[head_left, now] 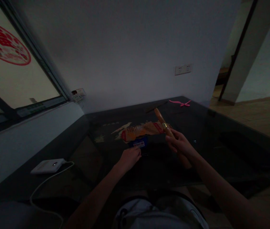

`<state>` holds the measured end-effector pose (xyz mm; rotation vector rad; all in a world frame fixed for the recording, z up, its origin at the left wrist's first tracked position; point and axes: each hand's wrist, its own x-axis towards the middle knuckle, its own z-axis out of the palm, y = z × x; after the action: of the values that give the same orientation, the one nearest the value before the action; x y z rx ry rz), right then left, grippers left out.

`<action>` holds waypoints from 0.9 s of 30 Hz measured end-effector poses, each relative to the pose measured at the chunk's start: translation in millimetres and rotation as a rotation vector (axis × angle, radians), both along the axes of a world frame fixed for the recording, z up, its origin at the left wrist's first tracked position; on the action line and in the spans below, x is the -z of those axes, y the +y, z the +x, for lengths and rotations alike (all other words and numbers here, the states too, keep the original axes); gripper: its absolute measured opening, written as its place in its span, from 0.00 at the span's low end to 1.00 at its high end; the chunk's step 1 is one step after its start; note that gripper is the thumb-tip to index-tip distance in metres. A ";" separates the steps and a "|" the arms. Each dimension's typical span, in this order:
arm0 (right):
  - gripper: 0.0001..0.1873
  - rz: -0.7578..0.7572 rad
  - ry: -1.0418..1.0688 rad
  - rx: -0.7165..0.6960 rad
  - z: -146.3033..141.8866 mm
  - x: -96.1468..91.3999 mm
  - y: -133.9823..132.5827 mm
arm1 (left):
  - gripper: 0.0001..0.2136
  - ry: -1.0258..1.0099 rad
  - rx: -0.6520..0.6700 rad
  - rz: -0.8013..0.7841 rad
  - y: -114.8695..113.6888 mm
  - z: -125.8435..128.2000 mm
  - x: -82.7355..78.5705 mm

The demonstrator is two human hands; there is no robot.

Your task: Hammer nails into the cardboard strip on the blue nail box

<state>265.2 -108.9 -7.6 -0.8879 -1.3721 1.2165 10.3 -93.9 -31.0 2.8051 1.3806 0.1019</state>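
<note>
My right hand [180,143] is closed round a long tan stick-like thing with a gold band [162,121]; it rises up and to the left above the dark table [211,140]. My left hand [130,158] rests on the table with fingers curled, touching a small blue packet with a white label [139,142]. Behind the packet lies an orange wrapper with red print [144,129]. Whether the left hand grips the packet I cannot make out in the dim light.
A white device [49,165] with a white cable [44,183] lies at the left edge. A pink ribbon [181,102] sits at the far corner. Wall sockets [183,69] are behind. A grey bag [158,213] lies in my lap. A doorway opens at right.
</note>
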 end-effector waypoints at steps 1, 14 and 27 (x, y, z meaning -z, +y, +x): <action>0.27 0.004 0.002 0.002 0.1 0.5 -0.2 | 0.06 0.021 0.009 0.001 -0.4 0.0 0.0; 0.22 -0.003 -0.029 0.033 -0.8 -0.1 -1.9 | 0.07 -0.407 -0.033 -0.193 -16.0 -14.1 -18.9; 0.23 -0.028 0.002 0.067 0.1 -2.5 -0.9 | 0.08 -0.774 -0.088 -0.232 -13.4 -20.5 -26.6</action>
<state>265.3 -109.7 -5.1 -0.9439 -1.3164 1.1877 -10.2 -107.2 -4.5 2.1315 1.1974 0.8563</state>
